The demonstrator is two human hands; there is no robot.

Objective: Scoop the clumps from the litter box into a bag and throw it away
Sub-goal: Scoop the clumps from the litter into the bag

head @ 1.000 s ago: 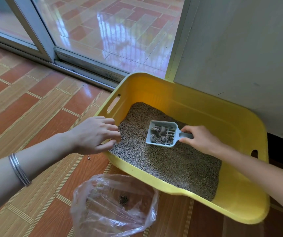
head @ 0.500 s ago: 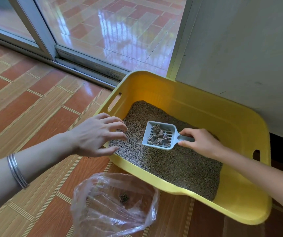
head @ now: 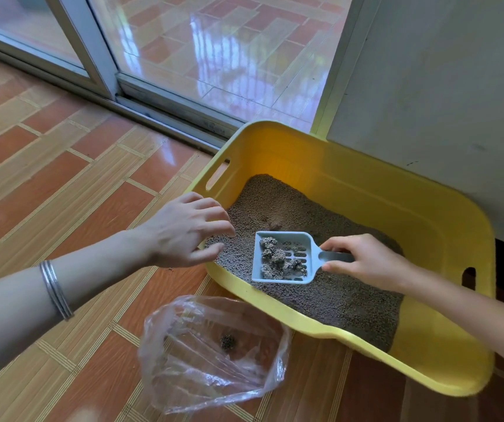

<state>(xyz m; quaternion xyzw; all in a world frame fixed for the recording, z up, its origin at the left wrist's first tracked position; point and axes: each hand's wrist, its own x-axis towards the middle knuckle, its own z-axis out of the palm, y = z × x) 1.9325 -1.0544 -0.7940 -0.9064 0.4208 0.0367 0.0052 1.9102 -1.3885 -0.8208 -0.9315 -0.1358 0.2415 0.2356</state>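
A yellow litter box stands on the floor by the wall, part-filled with grey-brown litter. My right hand pinches the handle of a pale blue slotted scoop held just above the litter near the box's front rim. Several grey clumps lie in the scoop. My left hand hovers over the box's left rim with its fingers spread and loosely bent, holding nothing. A clear plastic bag lies open on the floor in front of the box, with a small bit of litter inside.
The floor is glossy orange and tan tile. A sliding glass door with a metal track runs behind the box. A grey wall rises at the right. A few litter grains lie on the floor beside the box.
The scoop has moved toward the box's front rim and nearer the bag, with the clumps still in it. My left hand has opened its fingers and lifted slightly over the rim.
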